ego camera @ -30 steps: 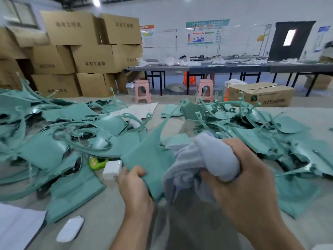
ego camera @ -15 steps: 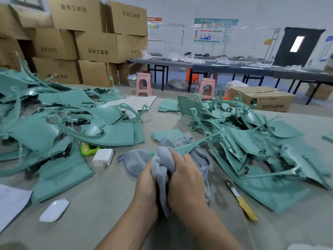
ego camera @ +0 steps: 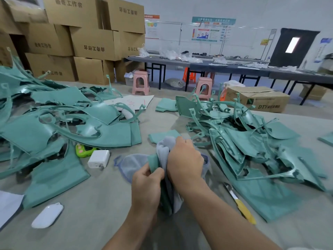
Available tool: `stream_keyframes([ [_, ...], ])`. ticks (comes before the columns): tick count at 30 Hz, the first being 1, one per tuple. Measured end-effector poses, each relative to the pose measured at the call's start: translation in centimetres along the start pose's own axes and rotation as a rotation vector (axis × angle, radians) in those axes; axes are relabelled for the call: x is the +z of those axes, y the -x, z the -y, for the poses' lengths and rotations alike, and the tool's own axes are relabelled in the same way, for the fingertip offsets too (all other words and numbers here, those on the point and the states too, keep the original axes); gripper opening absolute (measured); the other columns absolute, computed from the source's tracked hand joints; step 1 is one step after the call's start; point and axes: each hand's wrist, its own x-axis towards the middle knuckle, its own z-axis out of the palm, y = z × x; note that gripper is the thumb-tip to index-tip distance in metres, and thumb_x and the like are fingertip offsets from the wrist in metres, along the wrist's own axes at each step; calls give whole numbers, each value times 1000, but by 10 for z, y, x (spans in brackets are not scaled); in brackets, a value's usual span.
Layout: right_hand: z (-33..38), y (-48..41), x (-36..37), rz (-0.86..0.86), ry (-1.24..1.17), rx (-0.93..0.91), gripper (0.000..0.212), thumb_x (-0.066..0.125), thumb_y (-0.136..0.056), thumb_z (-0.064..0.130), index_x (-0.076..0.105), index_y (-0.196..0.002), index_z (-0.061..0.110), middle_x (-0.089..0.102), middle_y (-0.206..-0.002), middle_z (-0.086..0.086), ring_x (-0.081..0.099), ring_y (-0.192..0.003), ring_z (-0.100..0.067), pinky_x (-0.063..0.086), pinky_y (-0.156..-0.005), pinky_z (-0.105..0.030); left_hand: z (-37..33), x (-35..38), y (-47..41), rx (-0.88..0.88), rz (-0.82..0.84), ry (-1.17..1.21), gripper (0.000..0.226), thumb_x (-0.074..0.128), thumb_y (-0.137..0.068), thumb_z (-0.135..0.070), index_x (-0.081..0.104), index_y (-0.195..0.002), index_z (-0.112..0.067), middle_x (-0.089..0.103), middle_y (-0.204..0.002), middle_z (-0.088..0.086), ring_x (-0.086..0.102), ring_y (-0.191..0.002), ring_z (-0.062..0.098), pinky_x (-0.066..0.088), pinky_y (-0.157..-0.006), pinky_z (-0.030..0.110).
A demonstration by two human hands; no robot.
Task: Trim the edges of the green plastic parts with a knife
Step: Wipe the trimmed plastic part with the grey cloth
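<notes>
I find my left hand (ego camera: pixel 146 179) pinching a green part (ego camera: pixel 153 162) at desk (ego camera: pixel 100 222) centre; right hand (ego camera: pixel 184 160) clenches a grey cloth (ego camera: pixel 164 147) over it. Knife (ego camera: pixel 239 202) lies unused alongside. Part looks light, thin, flexible: grip near the edge.

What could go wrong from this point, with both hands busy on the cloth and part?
The knife lies bare-bladed on the table beside the right forearm, so a blind reach might meet the blade. The right hand bunches the grey cloth over the green part that the left hand pinches, so untrimmed edges could snag cloth or scratch fingers.
</notes>
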Motion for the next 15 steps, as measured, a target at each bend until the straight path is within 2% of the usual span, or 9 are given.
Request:
stream_keyframes([
  [3, 0, -11, -6, -22, 39, 31, 18, 40, -103, 20, 50, -117, 16, 57, -122, -6, 66, -105, -29, 35, -68, -33, 1, 2, 4, 102, 46, -65, 35, 57, -80, 2, 54, -54, -21, 45, -49, -5, 38, -49, 12, 31, -43, 25],
  [8, -9, -30, -22, -13, 111, 56, 25, 47, -102, 26, 55, -121, 13, 60, -122, -9, 64, -111, -30, 39, -75, -35, 1, 6, 11, 293, 101, -186, 11, 53, -68, -18, 48, -59, -21, 40, -47, -10, 32, -47, 6, 27, -43, 20],
  [15, -11, -35, -20, -26, 48, 122, 22, 49, -98, 19, 59, -116, 13, 61, -122, -10, 63, -111, -30, 43, -78, -35, -2, 5, 11, 335, 99, -197, 10, 53, -67, -20, 47, -59, -20, 37, -47, -12, 30, -48, 6, 26, -45, 21],
])
